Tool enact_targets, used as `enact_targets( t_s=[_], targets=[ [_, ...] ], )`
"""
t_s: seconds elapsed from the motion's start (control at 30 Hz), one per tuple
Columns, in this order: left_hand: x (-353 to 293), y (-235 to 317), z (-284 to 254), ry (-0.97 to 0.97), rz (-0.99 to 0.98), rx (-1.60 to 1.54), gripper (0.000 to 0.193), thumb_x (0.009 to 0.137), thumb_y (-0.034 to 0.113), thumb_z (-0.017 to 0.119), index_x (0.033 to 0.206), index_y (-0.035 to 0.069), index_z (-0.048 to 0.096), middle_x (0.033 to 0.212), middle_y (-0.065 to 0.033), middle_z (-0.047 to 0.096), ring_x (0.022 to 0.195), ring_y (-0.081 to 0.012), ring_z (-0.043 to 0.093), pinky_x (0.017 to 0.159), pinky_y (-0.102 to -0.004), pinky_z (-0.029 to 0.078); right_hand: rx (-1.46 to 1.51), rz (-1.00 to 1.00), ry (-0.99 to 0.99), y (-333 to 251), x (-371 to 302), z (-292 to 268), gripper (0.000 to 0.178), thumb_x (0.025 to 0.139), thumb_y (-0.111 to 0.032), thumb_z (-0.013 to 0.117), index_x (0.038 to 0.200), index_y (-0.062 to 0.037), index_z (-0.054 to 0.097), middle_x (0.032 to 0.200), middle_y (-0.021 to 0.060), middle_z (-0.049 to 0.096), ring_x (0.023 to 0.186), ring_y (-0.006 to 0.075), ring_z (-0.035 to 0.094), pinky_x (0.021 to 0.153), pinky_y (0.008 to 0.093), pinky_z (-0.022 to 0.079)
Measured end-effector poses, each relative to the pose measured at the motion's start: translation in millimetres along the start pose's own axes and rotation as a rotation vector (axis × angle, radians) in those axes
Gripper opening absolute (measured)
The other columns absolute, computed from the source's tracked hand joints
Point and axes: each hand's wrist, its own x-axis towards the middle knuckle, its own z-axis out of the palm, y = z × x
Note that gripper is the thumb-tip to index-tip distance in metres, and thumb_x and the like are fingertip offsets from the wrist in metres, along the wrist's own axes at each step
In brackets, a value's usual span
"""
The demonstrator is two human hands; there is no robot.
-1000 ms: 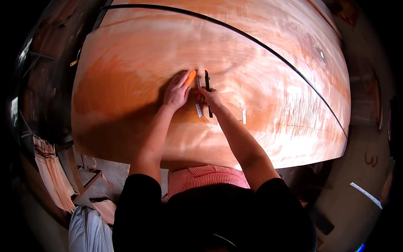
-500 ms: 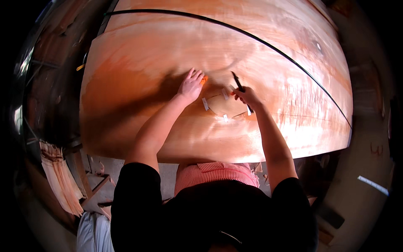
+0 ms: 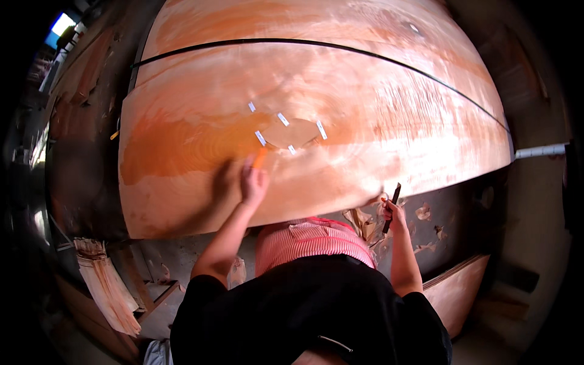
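Before me lies a wide sheet of reddish-brown wood veneer (image 3: 328, 176). An oval patch (image 3: 293, 134) sits near its middle, with several short white tape strips (image 3: 322, 129) around its edge. A separate white strip (image 3: 252, 107) lies up and left of the patch. My left hand (image 3: 254, 181), blurred, is just below and left of the patch, its fingers closed on a small orange object (image 3: 260, 158) whose kind I cannot make out. Past the sheet's near edge, my right hand (image 3: 393, 214) grips a slim black utility knife (image 3: 392, 207), tilted upward.
A long black cord or strip (image 3: 267, 41) crosses the sheet's far part. Veneer scraps (image 3: 424, 212) litter the floor at the right. Bundled veneer strips (image 3: 104, 286) stand at the lower left, and a wood panel (image 3: 459, 292) leans at the lower right.
My right hand has drawn back from the patch, off the sheet's near edge, with the knife. My left hand has come nearer with the orange object, and the upper-left strip now shows.
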Motion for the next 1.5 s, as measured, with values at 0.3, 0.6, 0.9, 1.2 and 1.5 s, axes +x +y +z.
enact_targets(
  t_s=[0.3, 0.6, 0.9, 1.2, 1.5],
  targets=[
    [-98, 233, 107, -0.850, 0.505, -0.232, 0.021, 0.072, 0.019, 0.056, 0.086, 0.003, 0.053, 0.078, -0.0122, 0.057, 0.072, -0.0296, 0.057, 0.063, -0.0389, 0.047, 0.345, 0.013, 0.047, 137, -79, -178, 0.018, 0.087, -0.021, 0.043, 0.086, -0.0073, 0.054, 0.051, -0.0041, 0.039, 0.038, 0.0056, 0.029, 0.034, 0.0195, 0.020],
    [-157, 329, 155, -1.341, 0.461, -0.094, 0.033, 0.076, 0.024, 0.055, 0.102, 0.005, 0.050, 0.090, -0.0157, 0.055, 0.085, -0.0324, 0.054, 0.070, -0.0426, 0.044, 0.509, 0.062, 0.279, 217, -177, -331, 0.015, 0.087, -0.017, 0.041, 0.087, -0.0070, 0.052, 0.061, -0.0040, 0.043, 0.041, 0.0037, 0.028, 0.035, 0.0182, 0.022],
    [-133, 348, 242, -1.293, 0.432, -0.062, 0.030, 0.077, 0.028, 0.054, 0.090, 0.002, 0.057, 0.083, -0.0160, 0.057, 0.078, -0.0326, 0.056, 0.068, -0.0403, 0.045, 0.599, -0.091, 0.403, 168, -149, -371, 0.010, 0.086, -0.015, 0.050, 0.083, -0.0056, 0.051, 0.062, -0.0033, 0.046, 0.042, 0.0028, 0.030, 0.037, 0.0181, 0.023],
    [-64, 484, 443, -1.389, 0.441, -0.215, 0.030, 0.078, 0.028, 0.052, 0.096, 0.006, 0.059, 0.087, -0.0164, 0.059, 0.082, -0.0317, 0.056, 0.069, -0.0386, 0.045, 0.473, 0.005, 0.396, 42, -99, -489, 0.015, 0.086, -0.018, 0.051, 0.084, -0.0049, 0.057, 0.060, -0.0035, 0.049, 0.042, 0.0028, 0.030, 0.038, 0.0185, 0.022],
    [-10, 716, 613, -1.538, 0.835, -0.262, 0.026, 0.078, 0.028, 0.052, 0.084, 0.003, 0.055, 0.082, -0.0158, 0.057, 0.078, -0.0334, 0.055, 0.067, -0.0417, 0.044, 0.669, -0.046, 0.653, -42, -84, -622, 0.011, 0.085, -0.015, 0.051, 0.082, -0.0048, 0.053, 0.062, -0.0014, 0.051, 0.041, 0.0037, 0.030, 0.037, 0.0184, 0.022]
  ],
)
